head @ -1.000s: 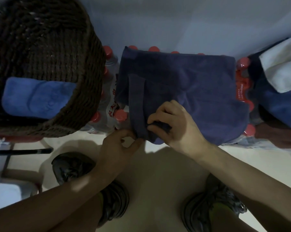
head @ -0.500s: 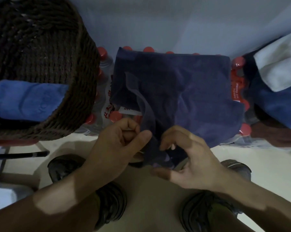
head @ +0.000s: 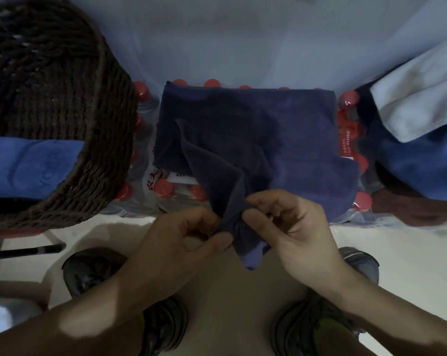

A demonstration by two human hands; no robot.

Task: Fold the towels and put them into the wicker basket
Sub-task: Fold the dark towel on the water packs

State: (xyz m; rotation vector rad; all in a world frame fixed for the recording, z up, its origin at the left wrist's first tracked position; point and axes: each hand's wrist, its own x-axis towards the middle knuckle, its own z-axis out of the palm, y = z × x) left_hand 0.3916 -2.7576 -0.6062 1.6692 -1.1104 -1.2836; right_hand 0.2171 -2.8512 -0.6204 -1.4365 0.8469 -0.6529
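A dark navy towel (head: 289,140) lies spread over a pack of red-capped water bottles (head: 163,188). Its near corner is bunched and pulled off the pack toward me. My left hand (head: 189,237) pinches that bunched corner between thumb and fingers. My right hand (head: 291,227) pinches the same corner from the right side, fingers curled. The brown wicker basket (head: 106,155) stands at the left, with a folded bright blue towel (head: 29,168) inside it.
At the right lies a pile of a white towel (head: 417,104) over a blue towel (head: 422,170). My two shoes (head: 88,273) stand on the pale floor below. A dark rod (head: 24,251) lies at the left. A pale wall is behind.
Both hands have drawn the towel's near corner off the bottle pack toward me and gathered it. The right hand left the towel's top surface and now pinches the corner beside the left hand.
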